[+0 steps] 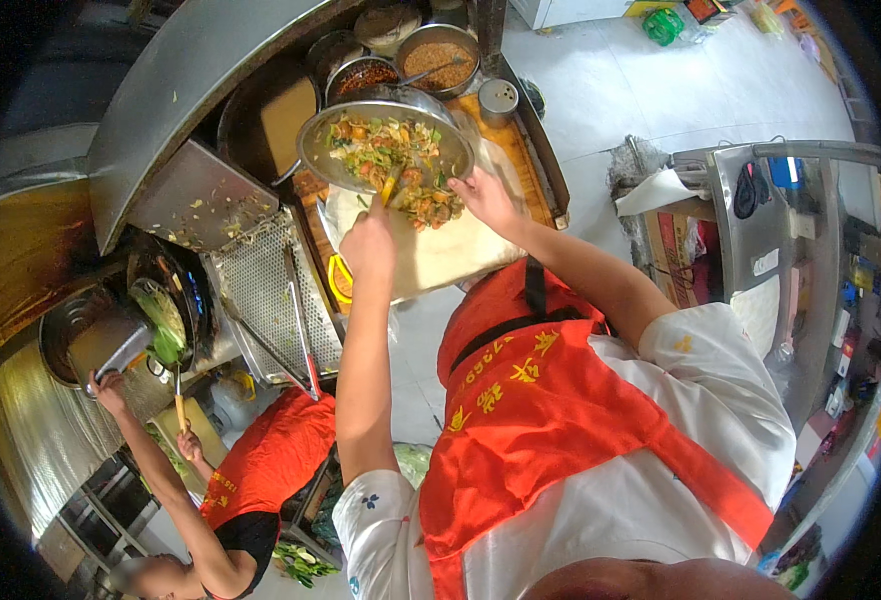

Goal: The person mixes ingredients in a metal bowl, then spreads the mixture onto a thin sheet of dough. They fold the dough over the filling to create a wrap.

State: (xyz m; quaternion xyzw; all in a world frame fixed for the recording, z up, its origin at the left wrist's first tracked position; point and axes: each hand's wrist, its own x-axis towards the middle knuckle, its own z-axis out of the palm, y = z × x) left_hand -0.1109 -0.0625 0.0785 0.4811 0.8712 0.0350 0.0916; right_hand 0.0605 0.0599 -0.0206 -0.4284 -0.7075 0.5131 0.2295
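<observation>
My left hand (371,238) is closed on the yellow handle of a utensil (391,184), whose far end is in the vegetable mixture. My right hand (483,196) is at the near right rim of a tilted metal bowl (311,159); how its fingers hold the rim is partly hidden. Chopped vegetables (380,150) fill part of the bowl, and a heap of the mixture (431,206) lies at its lower edge over a pale flat sheet, seemingly dough (440,259). The sheet lies on a wooden board (534,191). Yellow-handled scissors (340,279) rest at the board's left.
Pots of chili sauce (365,73) and brown crumbs (438,66) stand behind the bowl, beside a shaker (497,97). Metal tongs (302,330) lie on a perforated tray (260,289). At the left, a co-worker tips greens (163,322) from a container into a wok.
</observation>
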